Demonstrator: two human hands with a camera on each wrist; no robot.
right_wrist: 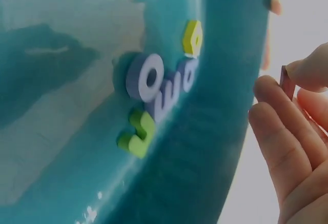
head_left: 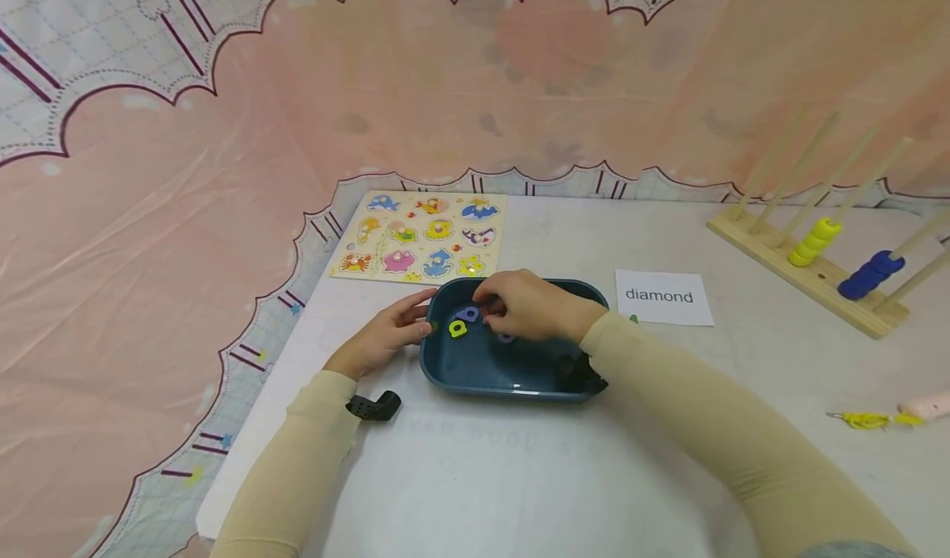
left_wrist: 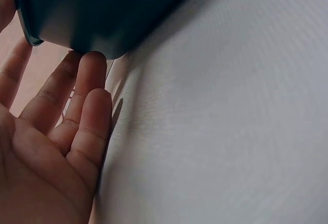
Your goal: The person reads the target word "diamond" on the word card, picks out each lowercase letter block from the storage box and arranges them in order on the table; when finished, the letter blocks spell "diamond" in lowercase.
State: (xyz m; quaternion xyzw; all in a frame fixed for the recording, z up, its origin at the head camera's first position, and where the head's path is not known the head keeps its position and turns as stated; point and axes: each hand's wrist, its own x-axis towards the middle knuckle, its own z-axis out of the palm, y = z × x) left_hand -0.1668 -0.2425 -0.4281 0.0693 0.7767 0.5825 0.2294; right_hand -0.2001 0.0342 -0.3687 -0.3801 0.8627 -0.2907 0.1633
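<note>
My left hand point(head_left: 382, 335) touches the left end of a dark teal tray point(head_left: 512, 392), its fingers extended against the outer wall. In the left wrist view the fingertips point(left_wrist: 93, 62) meet the tray's underside. Over the tray's far part, my right hand point(head_left: 534, 304) pinches a small dark red piece point(right_wrist: 287, 83) edge-on between thumb and fingers; its shape is hidden. Inside the tray lie a yellow letter piece point(head_left: 458, 329), a purple one point(head_left: 467, 314), a purple O-shaped piece point(right_wrist: 145, 77), another purple letter point(right_wrist: 163, 100) and a green letter piece point(right_wrist: 137, 134).
A sea-animal peg puzzle board point(head_left: 419, 236) lies behind the tray. To the right is a white card point(head_left: 664, 297) reading "diamond". A wooden peg stand point(head_left: 805, 274) with yellow and blue rings stands farther right, and a yellow cord point(head_left: 868, 420) lies near the right edge.
</note>
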